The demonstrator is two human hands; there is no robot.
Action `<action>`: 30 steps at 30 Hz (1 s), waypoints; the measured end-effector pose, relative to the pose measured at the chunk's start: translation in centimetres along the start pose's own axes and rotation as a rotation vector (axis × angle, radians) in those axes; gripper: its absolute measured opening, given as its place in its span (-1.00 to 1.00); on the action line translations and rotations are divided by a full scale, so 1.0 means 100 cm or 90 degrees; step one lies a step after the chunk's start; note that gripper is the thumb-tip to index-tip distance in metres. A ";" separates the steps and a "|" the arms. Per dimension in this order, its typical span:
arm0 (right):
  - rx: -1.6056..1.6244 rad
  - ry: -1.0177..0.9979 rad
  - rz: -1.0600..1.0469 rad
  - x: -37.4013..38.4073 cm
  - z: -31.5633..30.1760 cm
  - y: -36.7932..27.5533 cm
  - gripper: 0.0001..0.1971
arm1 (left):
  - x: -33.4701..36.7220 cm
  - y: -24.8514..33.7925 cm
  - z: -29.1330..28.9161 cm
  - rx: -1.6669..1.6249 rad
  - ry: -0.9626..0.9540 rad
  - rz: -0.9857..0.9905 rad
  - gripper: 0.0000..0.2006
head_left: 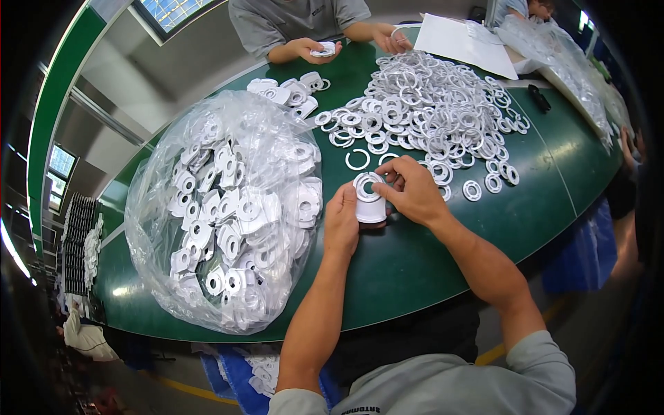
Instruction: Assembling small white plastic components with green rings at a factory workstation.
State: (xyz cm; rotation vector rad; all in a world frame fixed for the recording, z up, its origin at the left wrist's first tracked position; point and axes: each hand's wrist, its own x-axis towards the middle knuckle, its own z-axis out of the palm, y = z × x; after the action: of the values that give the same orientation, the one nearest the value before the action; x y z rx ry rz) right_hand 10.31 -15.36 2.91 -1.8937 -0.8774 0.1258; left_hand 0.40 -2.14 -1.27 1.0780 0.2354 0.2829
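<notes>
My left hand (342, 220) is closed around the side of a white plastic housing (371, 211) with a round opening, held over the near part of the green table. A white ring (359, 185) lies over the housing's round opening. From the right, the thumb and fingers of my right hand (417, 191) pinch at the ring's edge; the exact contact is partly hidden by the fingers. Just beyond my hands, an open C-shaped ring (357, 160) rests on the table. A large heap of white rings (436, 97) spreads beyond my right hand.
On my left, a big clear plastic bag (149, 207) holds many white housings (232, 214). Across the table (408, 277), a co-worker (294, 31) holds a white part, near a small pile of housings (296, 90). A white sheet (463, 45) and a dark object (539, 98) lie far right.
</notes>
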 end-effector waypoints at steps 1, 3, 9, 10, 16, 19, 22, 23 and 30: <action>0.000 0.000 0.000 0.000 0.000 0.000 -0.70 | -0.001 0.002 0.002 0.004 0.011 0.002 -0.58; 0.027 -0.011 0.008 -0.001 -0.001 0.001 -0.63 | 0.001 -0.001 0.002 0.007 0.021 0.003 -0.59; 0.064 -0.084 0.015 0.000 0.004 0.005 -0.53 | 0.005 -0.012 -0.007 0.053 0.051 0.088 -0.61; 0.063 -0.084 0.015 -0.001 0.004 0.005 -0.53 | 0.004 -0.010 -0.004 0.055 0.053 0.097 -0.60; 0.086 -0.107 0.096 -0.002 0.002 0.005 -0.58 | 0.001 -0.006 0.003 0.247 0.015 0.174 -0.62; 0.034 -0.096 0.096 -0.001 -0.001 0.005 -0.62 | -0.002 -0.001 0.010 0.333 -0.002 0.205 -0.63; -0.049 -0.054 -0.042 -0.001 -0.001 0.004 -0.64 | -0.002 -0.002 0.010 0.361 0.001 0.223 -0.64; -0.048 -0.052 -0.043 0.001 -0.005 0.000 -0.64 | -0.002 -0.003 0.008 0.362 0.004 0.226 -0.63; 0.423 -0.244 0.228 0.008 -0.019 0.011 -0.70 | 0.001 -0.003 0.004 0.090 0.010 0.081 -0.61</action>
State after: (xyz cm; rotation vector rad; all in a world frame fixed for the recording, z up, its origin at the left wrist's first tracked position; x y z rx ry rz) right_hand 12.27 -16.53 3.11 -1.3855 -0.6208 0.9080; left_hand 0.63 -2.57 -1.41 1.2340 0.2033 0.3935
